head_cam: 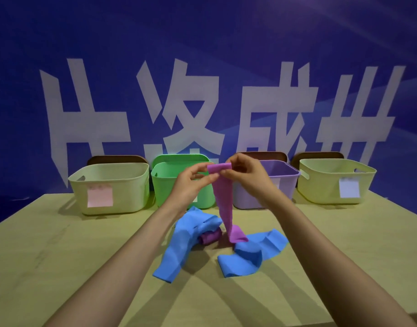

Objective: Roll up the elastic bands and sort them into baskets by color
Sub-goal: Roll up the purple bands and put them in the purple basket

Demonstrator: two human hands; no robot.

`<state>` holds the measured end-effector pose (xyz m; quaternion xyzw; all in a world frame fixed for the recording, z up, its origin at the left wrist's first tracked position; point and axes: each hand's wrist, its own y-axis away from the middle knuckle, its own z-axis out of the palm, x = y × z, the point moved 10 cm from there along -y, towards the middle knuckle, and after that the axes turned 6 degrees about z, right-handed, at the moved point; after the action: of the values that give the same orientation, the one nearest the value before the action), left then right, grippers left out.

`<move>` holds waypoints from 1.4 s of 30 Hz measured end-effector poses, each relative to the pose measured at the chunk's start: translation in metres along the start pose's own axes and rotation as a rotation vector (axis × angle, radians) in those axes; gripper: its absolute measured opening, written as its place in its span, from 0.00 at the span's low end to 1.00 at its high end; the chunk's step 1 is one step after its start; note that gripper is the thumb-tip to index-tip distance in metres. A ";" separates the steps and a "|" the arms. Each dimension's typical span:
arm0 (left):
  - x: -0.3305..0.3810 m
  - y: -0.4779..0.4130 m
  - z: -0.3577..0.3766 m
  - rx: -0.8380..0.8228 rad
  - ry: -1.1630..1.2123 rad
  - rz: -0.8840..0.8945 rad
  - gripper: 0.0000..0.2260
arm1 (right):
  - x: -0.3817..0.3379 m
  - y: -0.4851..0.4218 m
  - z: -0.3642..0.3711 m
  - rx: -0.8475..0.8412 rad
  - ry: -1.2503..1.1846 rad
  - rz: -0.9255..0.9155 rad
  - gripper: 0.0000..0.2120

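Head view showed the left hand (193, 182) and the right hand (248, 177) raised close together at the centre of the frame. Both pinched the top end of the purple band (222, 199), where a first small fold or turn sat between the fingertips. From there the band hung straight down, and its lower end rested in a loose fold on the table (61, 256), touching the blue band (179, 244) that sprawled crumpled across the lower middle of the frame; whether the blue was one strip or two could not be told. A small rolled purple band (209, 237) lay half tucked under the blue folds. The step in hand appeared to be the start of the roll. To do it well, the first turn would need to be tight and square to the band's edges, since a skewed start would likely make the roll cone out to one side. Thumbs and forefingers should probably work in alternation, one hand holding the coil while the other wound, with the hanging length drawn lightly taut by its own weight. Lifting the tail clear of the blue band seemed wise, so that it would not drag that along. The purple basket (285, 175), just behind the right hand at centre right, looked the likely destination, beside the green basket (162, 185).
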<state>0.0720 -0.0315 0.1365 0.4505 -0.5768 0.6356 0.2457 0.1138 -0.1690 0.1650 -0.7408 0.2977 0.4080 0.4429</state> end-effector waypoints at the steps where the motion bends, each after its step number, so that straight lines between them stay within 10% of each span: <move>1: 0.012 0.002 0.002 0.000 0.001 0.037 0.10 | -0.015 0.004 -0.004 -0.015 0.022 -0.025 0.07; 14: 0.125 0.051 0.023 -0.124 0.145 0.164 0.03 | -0.106 0.071 -0.032 -0.105 -0.128 -0.053 0.13; 26: -0.092 0.092 -0.008 -0.030 0.034 -0.387 0.03 | 0.112 0.056 0.059 -0.188 -0.179 0.394 0.03; 42: -0.165 0.043 -0.012 0.052 0.078 -0.376 0.05 | 0.170 0.006 0.066 -0.057 -0.170 0.346 0.06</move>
<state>0.1112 0.0047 -0.0254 0.5314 -0.4559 0.6102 0.3706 0.1697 -0.1258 -0.0037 -0.6538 0.3703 0.5473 0.3686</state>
